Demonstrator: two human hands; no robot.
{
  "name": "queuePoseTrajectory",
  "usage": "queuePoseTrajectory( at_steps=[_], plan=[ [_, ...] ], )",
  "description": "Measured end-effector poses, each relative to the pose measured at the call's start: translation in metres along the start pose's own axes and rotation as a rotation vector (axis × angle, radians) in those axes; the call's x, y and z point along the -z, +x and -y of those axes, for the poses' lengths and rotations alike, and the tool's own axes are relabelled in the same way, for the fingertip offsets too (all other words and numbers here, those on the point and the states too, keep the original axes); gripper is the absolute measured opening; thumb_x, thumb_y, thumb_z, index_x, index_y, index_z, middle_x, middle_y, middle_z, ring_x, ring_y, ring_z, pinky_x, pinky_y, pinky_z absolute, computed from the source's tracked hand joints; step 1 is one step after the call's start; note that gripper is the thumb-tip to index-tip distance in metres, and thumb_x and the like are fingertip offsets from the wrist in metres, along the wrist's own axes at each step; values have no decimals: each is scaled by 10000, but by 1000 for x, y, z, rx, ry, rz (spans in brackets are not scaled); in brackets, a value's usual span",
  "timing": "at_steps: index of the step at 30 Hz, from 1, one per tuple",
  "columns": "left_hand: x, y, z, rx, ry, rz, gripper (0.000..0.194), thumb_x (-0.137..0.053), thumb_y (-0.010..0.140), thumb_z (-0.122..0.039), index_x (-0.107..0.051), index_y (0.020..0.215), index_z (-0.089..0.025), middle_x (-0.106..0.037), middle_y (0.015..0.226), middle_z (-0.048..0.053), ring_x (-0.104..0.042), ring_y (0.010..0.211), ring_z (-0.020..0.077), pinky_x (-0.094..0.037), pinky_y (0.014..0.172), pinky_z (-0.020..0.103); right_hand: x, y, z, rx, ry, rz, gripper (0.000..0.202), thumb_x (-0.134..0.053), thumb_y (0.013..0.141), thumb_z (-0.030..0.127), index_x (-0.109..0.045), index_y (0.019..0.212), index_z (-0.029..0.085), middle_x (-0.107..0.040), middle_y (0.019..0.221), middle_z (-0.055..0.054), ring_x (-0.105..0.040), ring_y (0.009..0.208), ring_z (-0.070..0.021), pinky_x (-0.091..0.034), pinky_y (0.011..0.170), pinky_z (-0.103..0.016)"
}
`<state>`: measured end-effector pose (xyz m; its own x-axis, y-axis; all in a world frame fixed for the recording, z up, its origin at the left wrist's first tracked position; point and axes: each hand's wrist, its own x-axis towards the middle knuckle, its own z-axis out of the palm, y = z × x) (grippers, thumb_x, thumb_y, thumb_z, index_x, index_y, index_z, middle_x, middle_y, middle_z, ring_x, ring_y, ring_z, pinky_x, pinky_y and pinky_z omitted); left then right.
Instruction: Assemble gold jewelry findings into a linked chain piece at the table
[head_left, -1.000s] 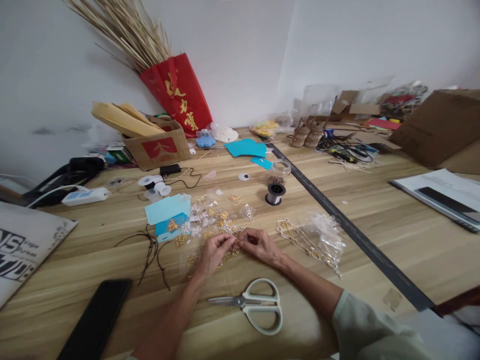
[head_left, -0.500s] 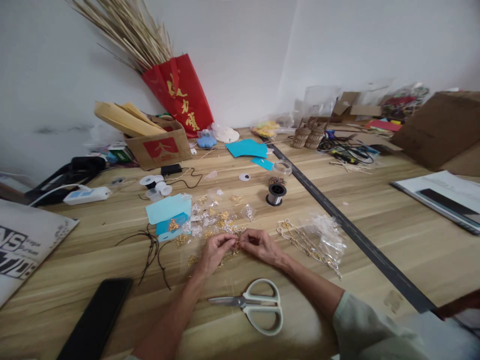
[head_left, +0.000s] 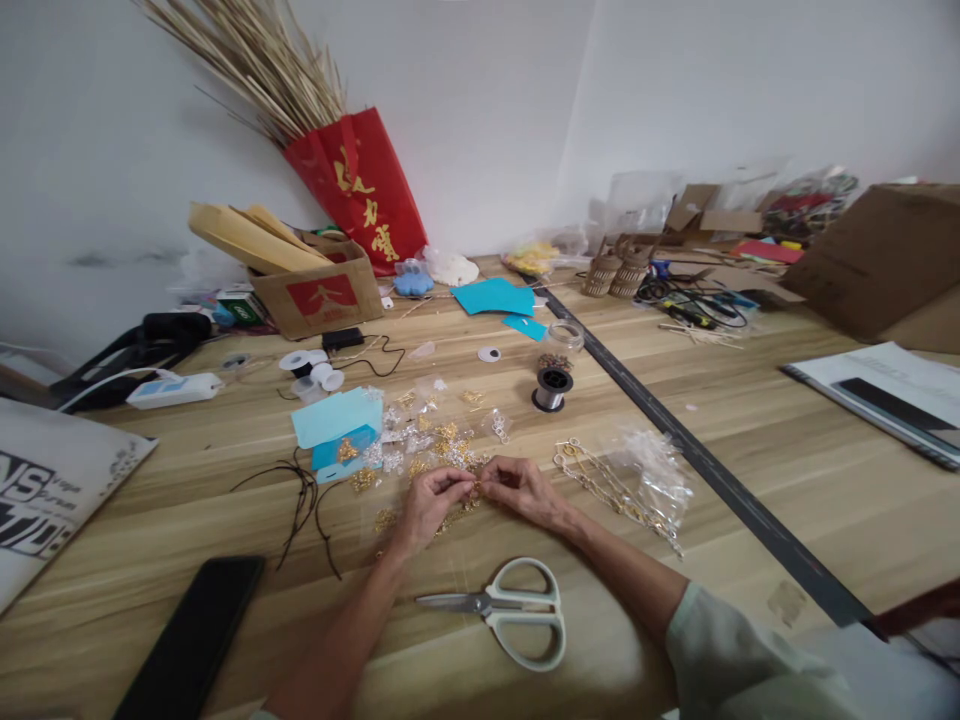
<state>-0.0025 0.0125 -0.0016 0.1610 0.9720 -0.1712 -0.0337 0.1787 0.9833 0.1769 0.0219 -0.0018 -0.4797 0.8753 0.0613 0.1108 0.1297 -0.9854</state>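
Observation:
My left hand is closed in a pinch, its fingertips nearly touching those of my right hand, which pinches from the other side. Whatever sits between the fingertips is too small to make out. Under and behind the hands lie small gold and silver findings, some in clear bags. Scissors with pale handles lie in front of the hands, blades to the left. To the right are gold and silver chains beside crumpled clear bags.
Black cords and a black phone lie at the left. A wire spool stands behind the hands, with blue sheets to their left. A dark strip crosses the table. Boxes and a red bag stand at the back.

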Motion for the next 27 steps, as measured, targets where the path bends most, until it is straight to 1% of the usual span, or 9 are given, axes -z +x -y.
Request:
queuePoseTrajectory(
  at_steps=[4, 9, 14, 19, 27],
  plan=[
    [0, 1, 1, -22, 5, 9, 223, -731, 597, -307, -673, 724, -133, -632, 575, 7, -562, 553, 126, -454, 567, 243, 2, 0, 1, -23, 48, 24, 277, -608, 783, 406, -587, 776, 130, -493, 603, 29, -406, 522, -76, -310, 492, -196],
    [-1, 1, 0, -44, 8, 14, 210, -719, 608, -302, -660, 712, -129, -597, 543, -7, -528, 523, 108, -426, 534, 224, 4, 0, 4, -54, 103, 60, 309, -623, 767, 434, -599, 789, 126, -534, 600, 16, -465, 522, -85, -354, 504, -197],
    [-1, 0, -1, -30, 1, 4, 185, -718, 615, -275, -678, 722, -130, -613, 558, -4, -538, 536, 108, -424, 539, 217, 5, 0, 6, -61, 141, 102, 308, -639, 758, 428, -606, 779, 123, -542, 585, 18, -477, 505, -79, -358, 496, -191],
    [0, -1, -2, -25, -15, 13, 219, -727, 608, -291, -695, 758, -134, -633, 582, 6, -558, 554, 123, -450, 566, 238, 5, 0, 5, -63, 151, 102, 319, -643, 750, 443, -609, 771, 126, -542, 585, 19, -490, 510, -83, -377, 508, -194],
    [-1, -1, -2, -45, 12, 21, 197, -718, 616, -304, -676, 712, -137, -607, 563, 3, -537, 543, 117, -426, 537, 221, 5, 1, 3, -61, 139, 93, 304, -644, 749, 432, -604, 777, 131, -542, 575, 21, -485, 497, -82, -374, 495, -192]
  ],
)
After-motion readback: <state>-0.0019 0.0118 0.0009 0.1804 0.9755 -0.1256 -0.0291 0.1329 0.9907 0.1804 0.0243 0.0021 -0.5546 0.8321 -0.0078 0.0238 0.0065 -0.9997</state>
